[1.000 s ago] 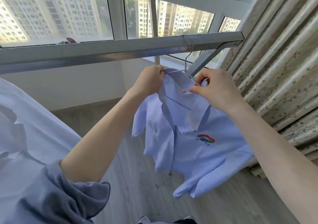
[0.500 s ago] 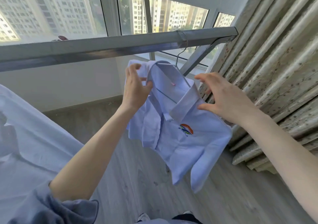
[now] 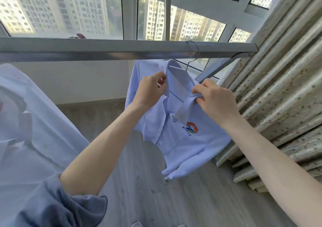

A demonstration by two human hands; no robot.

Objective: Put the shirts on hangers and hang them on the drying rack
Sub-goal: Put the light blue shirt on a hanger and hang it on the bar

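Closed again on the collar, both hands, after hovering spread beside it half a second back; swung a little too, the shirt (image 3: pixel 181 136), now squarer to the camera. Hangs near the right end of the rail (image 3: pixel 122 49) on a hanger whose wire hook (image 3: pixel 194 52) loops over the bar, body drooping below with the logo showing and one sleeve trailing low. Left hand (image 3: pixel 149 91) pinching the left collar edge between thumb and fingers; right hand (image 3: pixel 215 98) pinching the folded right collar flap, fingers pressed together on the cloth. Likely a tidying step: collar being pulled straight and seated on the hanger, hanging itself seemingly done for this one. Risk of tugging the hook along or off the rail if pulled hard. Further left, close to the camera, another pale shirt (image 3: pixel 31 122) filling the view. Beyond, curtain (image 3: pixel 282 80) just right of the garment, window (image 3: pixel 69 12) behind the rail, wood floor (image 3: pixel 142 192) beneath.
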